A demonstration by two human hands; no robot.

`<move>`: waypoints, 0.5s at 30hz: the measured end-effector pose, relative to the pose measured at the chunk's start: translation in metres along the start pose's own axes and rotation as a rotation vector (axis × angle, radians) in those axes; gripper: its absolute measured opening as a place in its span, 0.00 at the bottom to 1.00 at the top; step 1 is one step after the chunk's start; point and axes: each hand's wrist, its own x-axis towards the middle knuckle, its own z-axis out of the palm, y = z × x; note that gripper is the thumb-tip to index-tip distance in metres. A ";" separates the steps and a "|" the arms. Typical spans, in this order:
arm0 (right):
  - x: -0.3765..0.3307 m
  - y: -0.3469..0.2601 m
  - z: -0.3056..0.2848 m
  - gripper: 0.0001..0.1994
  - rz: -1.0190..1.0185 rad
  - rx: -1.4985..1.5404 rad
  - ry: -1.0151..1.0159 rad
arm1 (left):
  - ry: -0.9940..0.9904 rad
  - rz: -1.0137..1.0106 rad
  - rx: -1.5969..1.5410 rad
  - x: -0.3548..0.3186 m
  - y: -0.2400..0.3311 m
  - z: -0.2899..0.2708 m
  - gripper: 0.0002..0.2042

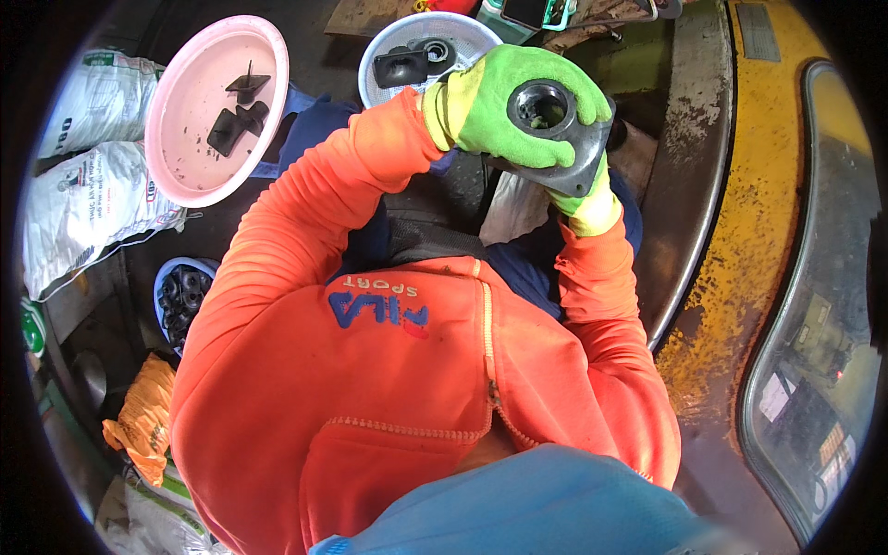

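Observation:
In front of my chest, near the top of the view, I hold a black part with a square flange and a raised round collar around a hole. My left hand, in a green glove with a yellow cuff, is closed over it, the fingers curving about the collar. My right hand, gloved alike, grips the part from below at its near corner; most of its fingers are hidden under the flange. Beyond my left forearm, a white basket contains black parts. Orange sleeves cover both arms.
A pink basin at the left carries a few black pieces. Below it, a blue-rimmed basin is filled with small black parts. White sacks and an orange bag lie leftward. A worn yellow machine body borders my right side.

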 end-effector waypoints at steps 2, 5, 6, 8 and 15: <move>-0.004 -0.001 0.002 0.31 0.169 0.175 0.002 | -0.055 -0.011 -0.028 -0.001 -0.001 -0.001 0.18; -0.008 0.003 0.002 0.29 -0.186 -0.270 -0.087 | -0.130 -0.026 -0.075 -0.002 0.000 -0.002 0.18; -0.012 0.005 0.000 0.27 -0.161 -0.274 -0.122 | -0.154 -0.030 -0.089 -0.002 0.001 -0.002 0.18; -0.017 0.011 0.003 0.25 -0.068 0.045 -0.128 | -0.179 -0.074 -0.119 0.000 0.003 -0.002 0.19; -0.031 0.029 0.021 0.16 0.406 1.360 -0.462 | -0.498 0.114 -0.290 0.011 0.000 -0.002 0.21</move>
